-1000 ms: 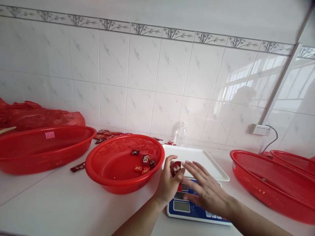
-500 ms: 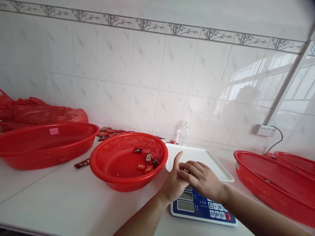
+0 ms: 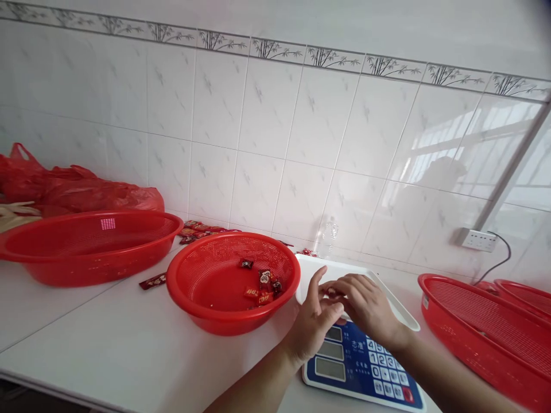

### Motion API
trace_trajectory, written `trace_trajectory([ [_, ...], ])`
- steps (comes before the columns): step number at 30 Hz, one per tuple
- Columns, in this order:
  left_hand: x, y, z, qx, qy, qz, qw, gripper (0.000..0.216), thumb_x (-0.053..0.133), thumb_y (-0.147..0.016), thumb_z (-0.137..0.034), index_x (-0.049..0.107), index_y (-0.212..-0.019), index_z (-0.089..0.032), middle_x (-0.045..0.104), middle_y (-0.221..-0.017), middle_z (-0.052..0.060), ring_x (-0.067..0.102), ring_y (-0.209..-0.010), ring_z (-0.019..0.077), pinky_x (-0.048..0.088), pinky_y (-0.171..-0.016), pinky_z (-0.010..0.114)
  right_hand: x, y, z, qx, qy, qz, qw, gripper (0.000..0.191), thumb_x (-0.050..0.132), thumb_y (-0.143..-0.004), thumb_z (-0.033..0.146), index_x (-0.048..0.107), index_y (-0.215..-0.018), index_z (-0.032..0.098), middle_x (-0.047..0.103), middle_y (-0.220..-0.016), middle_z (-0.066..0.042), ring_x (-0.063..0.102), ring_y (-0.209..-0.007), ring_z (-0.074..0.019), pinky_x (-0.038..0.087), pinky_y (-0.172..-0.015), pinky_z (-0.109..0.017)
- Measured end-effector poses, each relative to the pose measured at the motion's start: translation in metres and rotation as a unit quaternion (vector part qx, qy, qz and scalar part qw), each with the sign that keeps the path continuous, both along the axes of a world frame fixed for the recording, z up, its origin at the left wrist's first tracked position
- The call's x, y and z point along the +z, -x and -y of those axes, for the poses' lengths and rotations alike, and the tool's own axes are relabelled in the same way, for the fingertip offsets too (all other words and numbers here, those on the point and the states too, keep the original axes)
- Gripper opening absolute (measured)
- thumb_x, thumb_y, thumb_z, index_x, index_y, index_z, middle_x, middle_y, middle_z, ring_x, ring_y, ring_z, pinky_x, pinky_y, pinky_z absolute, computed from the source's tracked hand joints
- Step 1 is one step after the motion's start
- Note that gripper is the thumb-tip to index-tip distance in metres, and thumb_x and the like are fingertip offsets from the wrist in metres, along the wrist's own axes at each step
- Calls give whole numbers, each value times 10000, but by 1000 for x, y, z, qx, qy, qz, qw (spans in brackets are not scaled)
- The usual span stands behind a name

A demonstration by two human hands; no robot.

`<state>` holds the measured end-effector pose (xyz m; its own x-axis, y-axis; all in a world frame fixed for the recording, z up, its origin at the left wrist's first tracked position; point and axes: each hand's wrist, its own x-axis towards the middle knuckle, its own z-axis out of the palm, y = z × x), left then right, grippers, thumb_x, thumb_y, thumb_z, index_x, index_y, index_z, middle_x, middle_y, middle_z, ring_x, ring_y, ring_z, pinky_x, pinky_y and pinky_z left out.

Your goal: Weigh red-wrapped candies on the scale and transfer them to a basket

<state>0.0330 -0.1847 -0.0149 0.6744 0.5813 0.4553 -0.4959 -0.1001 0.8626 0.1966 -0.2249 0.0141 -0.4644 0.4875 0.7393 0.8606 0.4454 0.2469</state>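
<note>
My left hand [image 3: 310,327] and my right hand [image 3: 368,307] meet over the front of the white tray [image 3: 398,307] on a blue electronic scale [image 3: 357,367]. The fingers of my right hand curl over those of my left, whose one finger points up. Whatever lies between them is hidden by the fingers. Just left of my hands stands a round red plastic basket [image 3: 232,321] with several small wrapped packets [image 3: 264,279] in dark and red wrappers, gathered mostly at its right side.
To the left is another red basket [image 3: 103,269], with red plastic bags [image 3: 99,192] behind it. More packets [image 3: 196,230] lie by the wall, and a long wrapper [image 3: 152,281] by the basket. A clear bottle [image 3: 330,234] stands behind the tray; a large red basket [image 3: 482,332] stands right.
The view has shifted slightly, so things sit further right. My right hand has drawn back a little from my left and its fingers have curled; more of the scale's keypad shows.
</note>
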Motion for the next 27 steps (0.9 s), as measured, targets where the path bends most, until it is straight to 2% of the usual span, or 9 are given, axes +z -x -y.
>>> trace_trajectory([
  [2,-1,0,1,32,-27,-2,999,656,529,-917,-333,170,-1465,-302,341,-1450,119,568,-1093,218,527,-860,388,3,-3,-5,-74,42,-131,988,152,469,-964,335,542,-1039,224,696,-927,-56,638,-814,-201,481,-692,-333],
  [5,-3,0,4,97,-73,-11,993,618,546,-907,-351,231,-1437,-310,248,-1503,126,569,-1080,217,542,-810,363,8,-8,-13,-188,172,-276,927,245,416,-954,447,531,-1021,241,706,-865,-30,649,-735,-194,469,-616,-298],
  [7,-4,-1,5,132,-84,-16,988,596,537,-912,-357,245,-1428,-302,282,-1484,134,579,-1043,207,543,-781,350,8,-12,-18,-223,223,-288,904,272,391,-946,470,548,-967,249,700,-760,-2,633,-643,-184,441,-565,-281],
  [10,-7,-1,6,161,-82,-27,983,575,519,-922,-367,249,-1422,-282,356,-1436,141,595,-979,189,534,-781,350,2,-18,-24,-244,243,-270,899,295,408,-923,476,593,-886,249,690,-688,3,617,-596,-187,410,-539,-274],
  [15,-9,-2,9,172,-126,-36,976,512,519,-918,-341,300,-1377,-279,397,-1388,124,588,-946,178,537,-761,334,-6,-23,-30,-271,241,-250,898,292,444,-890,453,654,-957,261,720,-799,-32,653,-718,-228,412,-574,-292],
  [18,-11,-3,13,185,-178,-33,966,506,526,-904,-307,318,-1364,-271,446,-1322,118,583,-942,186,534,-761,337,0,-18,-30,-270,218,-250,904,288,457,-885,436,646,-1032,275,720,-963,-41,666,-813,-230,451,-628,-310],
  [20,-14,-5,16,192,-218,-24,957,524,531,-891,-283,317,-1369,-268,461,-1300,120,580,-933,192,536,-748,337,8,-10,-28,-248,198,-256,913,296,447,-899,445,632,-1066,284,713,-1005,-34,675,-821,-219,482,-644,-318],
  [23,-22,-7,19,201,-284,-6,937,563,552,-867,-238,314,-1376,-275,461,-1307,127,587,-906,196,545,-732,338,27,6,-16,-160,135,-293,933,295,456,-915,462,631,-1073,284,719,-947,-33,692,-769,-213,523,-599,-318],
  [27,-32,-11,20,207,-338,14,918,599,591,-828,-190,339,-1362,-291,513,-1252,119,608,-832,189,550,-679,322,56,25,15,-52,57,-339,938,250,512,-912,447,653,-1036,282,725,-898,-26,707,-716,-182,506,-427,-220],
])
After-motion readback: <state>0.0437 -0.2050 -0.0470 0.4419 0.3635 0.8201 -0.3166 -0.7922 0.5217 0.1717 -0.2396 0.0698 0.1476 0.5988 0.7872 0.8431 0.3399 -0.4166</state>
